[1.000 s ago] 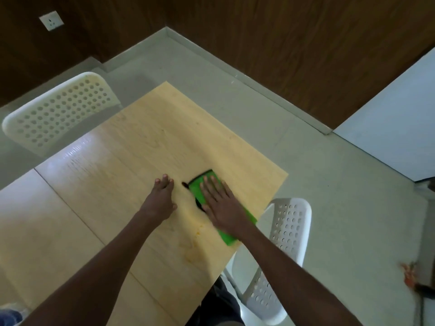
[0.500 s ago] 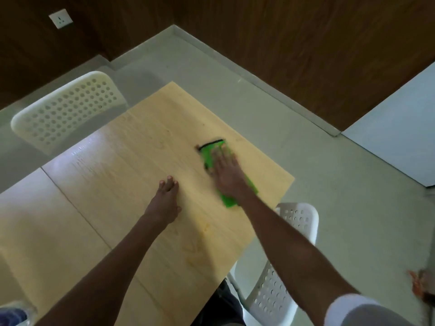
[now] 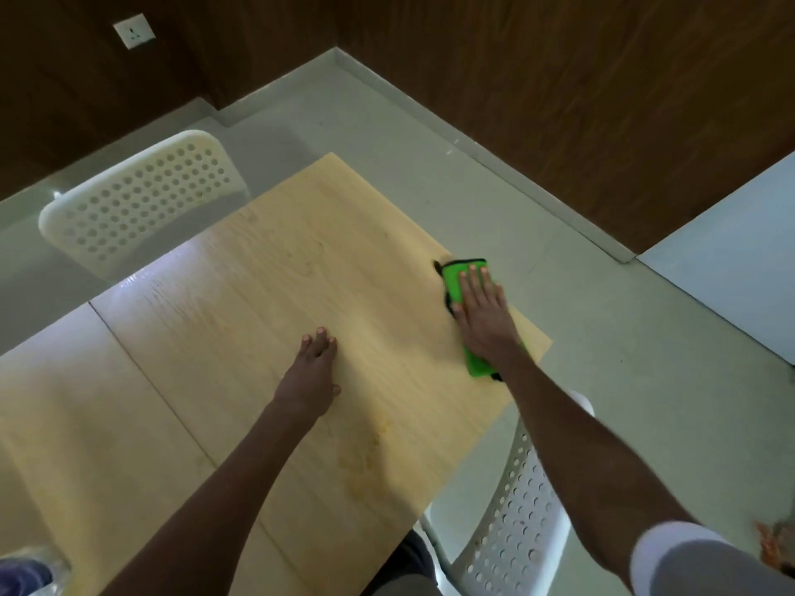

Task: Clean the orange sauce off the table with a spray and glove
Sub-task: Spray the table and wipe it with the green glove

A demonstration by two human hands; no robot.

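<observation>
Sauce [image 3: 365, 453] is sitting as a faint orange smear on the near part of the surface [image 3: 223, 329], close to the near-right edge and well apart from the glove [image 3: 456, 281]. Glove, green w/ dark trim, is lying flat at the far right edge of the surface, its far end right at the edge or maybe poking past it; can't tell which.

Right hand [image 3: 484, 316] is pressing down on the glove w/ fingers straight and spread, not curling round it. Left hand [image 3: 312, 372] is resting flat on the wood, fingers straight, holding nothing, prob. bracing.

Risks from here:
- Glove is working away from the smear, so the stain is likely getting missed or drying on unless the wiping comes back toward the near edge.
- Being only pressed, not gripped, the glove could be slipping out from under the palm or sliding off the edge to the floor [image 3: 602, 337].
- Wiping outward may be pushing residue over the edge, toward the floor or the chair [image 3: 516, 509] just below the near-right side.
- No spray bottle clearly in view; a blurry item at bottom left can't be identified. A dry pass may just be smearing a thin film wider.
</observation>
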